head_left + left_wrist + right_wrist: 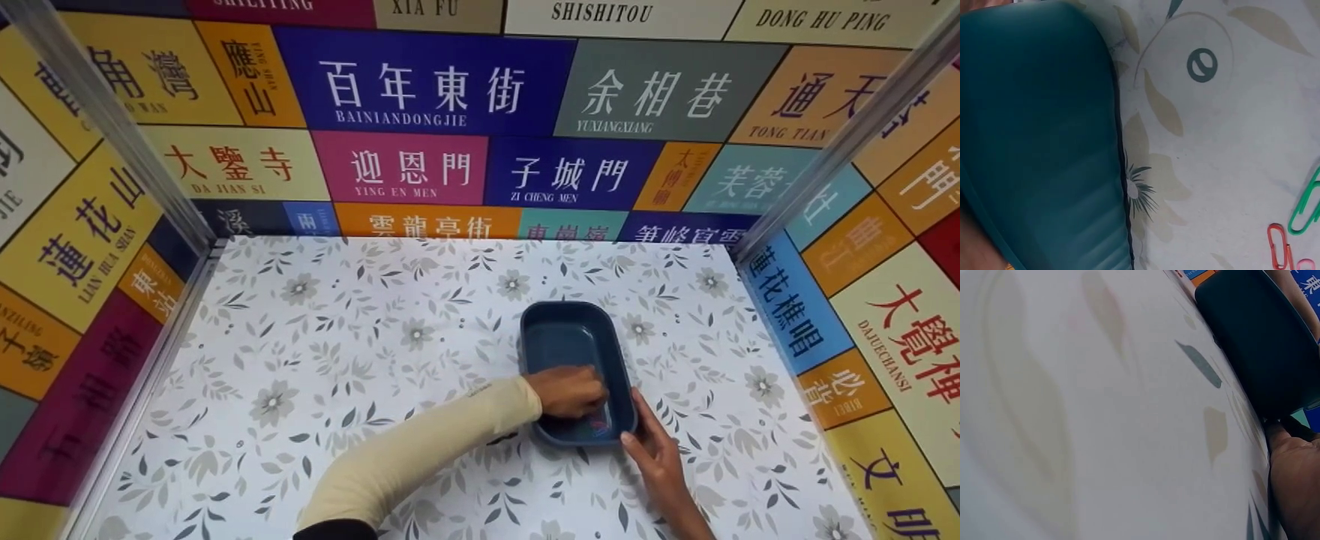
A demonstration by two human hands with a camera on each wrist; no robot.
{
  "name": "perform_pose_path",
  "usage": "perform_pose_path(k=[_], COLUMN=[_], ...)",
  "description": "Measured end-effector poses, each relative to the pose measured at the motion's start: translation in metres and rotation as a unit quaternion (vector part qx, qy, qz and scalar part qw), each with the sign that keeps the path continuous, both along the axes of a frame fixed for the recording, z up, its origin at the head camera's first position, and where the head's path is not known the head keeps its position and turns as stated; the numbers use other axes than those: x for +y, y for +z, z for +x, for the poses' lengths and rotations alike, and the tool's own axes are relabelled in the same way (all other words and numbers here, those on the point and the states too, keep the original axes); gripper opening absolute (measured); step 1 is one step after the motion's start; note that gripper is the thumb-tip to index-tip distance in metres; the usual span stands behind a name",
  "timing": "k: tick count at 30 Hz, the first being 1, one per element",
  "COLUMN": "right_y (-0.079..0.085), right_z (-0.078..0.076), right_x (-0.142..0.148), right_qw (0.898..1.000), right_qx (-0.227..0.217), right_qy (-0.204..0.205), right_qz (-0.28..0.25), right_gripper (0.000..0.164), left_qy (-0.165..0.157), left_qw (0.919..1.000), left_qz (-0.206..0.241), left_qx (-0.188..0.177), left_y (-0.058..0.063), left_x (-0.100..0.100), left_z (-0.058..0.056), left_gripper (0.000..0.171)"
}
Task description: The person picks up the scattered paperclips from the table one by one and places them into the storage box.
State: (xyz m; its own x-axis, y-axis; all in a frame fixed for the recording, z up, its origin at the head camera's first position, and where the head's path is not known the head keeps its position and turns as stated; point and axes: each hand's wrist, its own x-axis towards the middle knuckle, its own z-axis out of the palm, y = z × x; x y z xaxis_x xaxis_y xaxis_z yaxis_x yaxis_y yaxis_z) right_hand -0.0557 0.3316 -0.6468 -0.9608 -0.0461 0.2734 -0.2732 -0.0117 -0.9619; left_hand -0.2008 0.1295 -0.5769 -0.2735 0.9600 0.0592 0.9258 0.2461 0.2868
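A dark blue rectangular container [571, 330] with rounded corners stands on the floral-patterned surface. My left hand [570, 391] reaches over its left rim and down inside, fingers curled; whatever its fingertips hold, if anything, is hidden. Small coloured pieces [598, 428] lie on the container floor beside that hand, too small to identify. At the near right corner my right hand [654, 448] holds the container between thumb and fingers. The left wrist view shows a green paper clip [1304, 205], a red paper clip [1278, 246] and part of a pink one [1306, 264] on the surface outside the container.
The white surface [337, 352] has a grey leaf and flower print. Colourful panels with Chinese place names [420, 82] rise behind it and on both sides. Metal posts [832, 135] stand at the back corners. A pale sleeve [427, 450] covers my left forearm.
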Motion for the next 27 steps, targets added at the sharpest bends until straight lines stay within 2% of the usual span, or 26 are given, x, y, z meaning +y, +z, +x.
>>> perform_pose_path(k=[7,13,20,27], right_y=[0.001,0.001,0.001,0.002], right_z=[0.000,0.001,0.001,0.000], right_x=[-0.001,-0.001,0.000,-0.001], right_qw=[1.000,1.000,1.000,1.000], right_qx=[0.019,0.006,-0.020,-0.014], right_qy=[0.012,0.000,-0.009,-0.008], right_qz=[-0.008,0.001,0.018,0.012], right_gripper=[0.068,0.068,0.068,0.069], left_qy=[-0.001,0.008,0.020,0.028], left_qw=[0.9997,0.9999,0.9988,0.9970], left_qz=[0.003,0.001,0.045,0.072], left_qx=[-0.024,0.007,0.008,0.001], left_y=[0.006,0.017,0.026,0.033], left_x=[-0.002,-0.007,-0.019,-0.035], left_z=[0.002,0.007,0.014,0.021], left_gripper=[0.009,0.009,0.012,0.013])
